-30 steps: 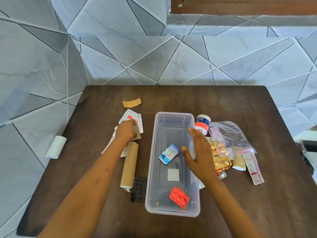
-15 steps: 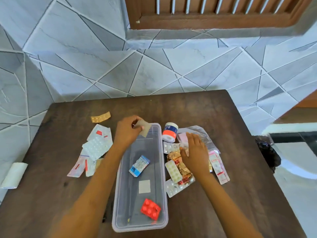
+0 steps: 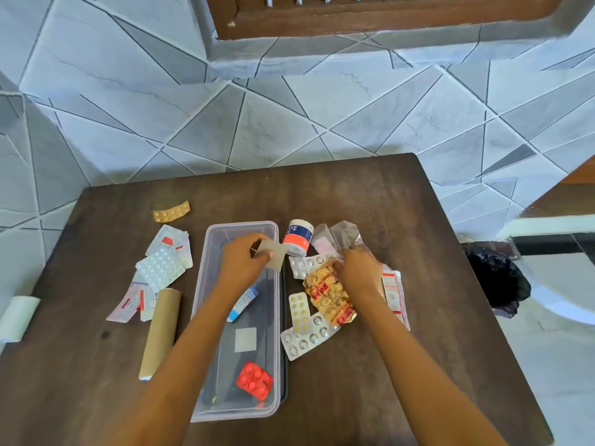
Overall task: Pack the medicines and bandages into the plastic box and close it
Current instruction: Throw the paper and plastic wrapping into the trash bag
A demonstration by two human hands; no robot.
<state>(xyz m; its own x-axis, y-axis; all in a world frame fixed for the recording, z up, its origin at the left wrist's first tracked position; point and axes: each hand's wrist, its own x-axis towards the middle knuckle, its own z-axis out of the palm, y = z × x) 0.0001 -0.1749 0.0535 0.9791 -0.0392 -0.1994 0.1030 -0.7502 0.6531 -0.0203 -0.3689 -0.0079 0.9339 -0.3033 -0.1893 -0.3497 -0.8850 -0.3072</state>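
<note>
A clear plastic box [image 3: 206, 284] lies open in the middle of the dark table. Inside it are a red blister pack [image 3: 255, 380], a white square patch [image 3: 245, 339] and a small blue-and-white packet [image 3: 243, 304]. My left hand [image 3: 243, 263] hovers over the box's far end, pinching a small beige plaster pad [image 3: 273, 259]. My right hand [image 3: 359, 272] rests on the pile right of the box, fingers on a gold foil pack [image 3: 328, 296]; whether it grips the pack is unclear. Silver and yellow blister strips [image 3: 304, 329] lie beside it.
Left of the box lie white blister packs [image 3: 161, 268], sachets, a brown cardboard roll [image 3: 159, 334] and a gold strip [image 3: 171, 211]. A white tape tub [image 3: 297, 237] and a clear bag [image 3: 338, 238] sit at the back right. A white roll [image 3: 17, 317] lies off the table's left edge.
My left hand left the sachets, picked up the beige pad and carried it over the box's far end. My right hand moved out of the box onto the pile at its right. The camera shifted.
</note>
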